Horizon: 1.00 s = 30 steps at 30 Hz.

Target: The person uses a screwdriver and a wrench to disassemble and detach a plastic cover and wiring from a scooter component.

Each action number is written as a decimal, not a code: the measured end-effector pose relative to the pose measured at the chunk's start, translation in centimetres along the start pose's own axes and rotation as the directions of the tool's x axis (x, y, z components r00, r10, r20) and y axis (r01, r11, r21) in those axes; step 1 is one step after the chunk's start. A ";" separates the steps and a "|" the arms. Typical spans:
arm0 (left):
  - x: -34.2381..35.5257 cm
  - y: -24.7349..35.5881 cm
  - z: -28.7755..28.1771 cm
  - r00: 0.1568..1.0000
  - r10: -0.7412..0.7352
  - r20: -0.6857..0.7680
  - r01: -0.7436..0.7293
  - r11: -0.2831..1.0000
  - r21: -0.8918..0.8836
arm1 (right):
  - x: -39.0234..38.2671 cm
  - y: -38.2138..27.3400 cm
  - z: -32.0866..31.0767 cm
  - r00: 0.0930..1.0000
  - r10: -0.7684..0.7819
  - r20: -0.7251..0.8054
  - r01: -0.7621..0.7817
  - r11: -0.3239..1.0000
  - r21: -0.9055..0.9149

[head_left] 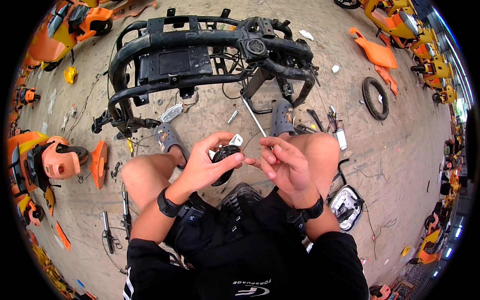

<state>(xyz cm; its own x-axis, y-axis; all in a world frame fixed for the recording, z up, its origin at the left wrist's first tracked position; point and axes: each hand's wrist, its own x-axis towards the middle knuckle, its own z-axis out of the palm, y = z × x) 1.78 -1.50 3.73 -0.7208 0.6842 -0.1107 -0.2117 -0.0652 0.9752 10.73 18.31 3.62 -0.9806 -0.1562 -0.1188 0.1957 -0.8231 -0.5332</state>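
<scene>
My left hand [212,157] is closed around a black, round, horn-like part [226,152] with a pale metal bracket [236,141], held above my lap between my knees. Close beside it, my right hand [290,162] has its fingers curled around a screwdriver [255,118]. Its long, thin metal shaft points away toward the frame, while most of the handle is hidden by my fingers. The right index fingertip reaches close to the left thumb. Beyond my feet, a black tubular vehicle frame [175,42] lies across the floor.
A silver bolt-like piece [232,117] and a finned metal box [172,113] lie near my feet. To the right are a tyre [375,98], an orange panel [375,50] and a white headlight-like housing [346,207]. Orange scooters [62,159] stand on the left; loose cables cross the floor.
</scene>
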 end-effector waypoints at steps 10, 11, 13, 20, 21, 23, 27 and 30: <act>0.1 0.0 0.0 1.000 -0.011 0.000 0.011 1.000 -0.011 | 0.1 0.1 0.0 0.999 -0.021 -0.025 0.021 1.000 -0.012; -0.1 0.1 -0.1 1.000 -0.012 -0.018 0.012 1.000 -0.011 | 0.1 0.2 0.0 0.999 -0.023 -0.034 0.023 1.000 -0.016; -0.2 0.6 -0.8 0.998 -0.013 -0.058 0.013 1.000 -0.011 | 0.3 0.1 0.0 0.996 -0.009 -0.087 0.001 0.996 -0.093; -0.2 2.4 -4.3 0.936 -0.107 -0.336 0.015 0.964 -0.266 | 0.9 2.7 -0.4 0.951 -0.091 -0.296 -0.152 0.695 -0.702; -0.5 2.3 -4.9 0.936 -0.074 -0.345 -0.041 0.949 -0.313 | 1.2 3.2 -0.7 0.948 -0.105 -0.302 -0.150 0.687 -0.711; -1.0 1.6 -5.9 0.931 -0.012 -0.365 -0.148 0.902 -0.406 | 1.7 3.4 -1.6 0.925 0.052 -0.375 -0.311 0.670 -0.674; -1.0 1.9 -7.1 0.864 0.016 -0.503 -0.211 0.919 -0.334 | 5.1 5.8 -4.5 0.821 0.278 -0.499 -0.544 0.648 -0.533; -1.1 2.0 -7.2 0.835 0.030 -0.550 -0.186 0.955 -0.230 | 8.3 9.6 -9.6 0.728 0.378 -0.572 -0.664 0.595 -0.452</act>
<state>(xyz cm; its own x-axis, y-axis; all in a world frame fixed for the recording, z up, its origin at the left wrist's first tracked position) -2.58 -7.63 4.42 -0.9710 0.1698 -0.1685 -0.2200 -0.3568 0.9079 4.64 14.35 -10.51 -0.6315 -0.1124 -0.7672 0.7744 -0.1394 -0.6171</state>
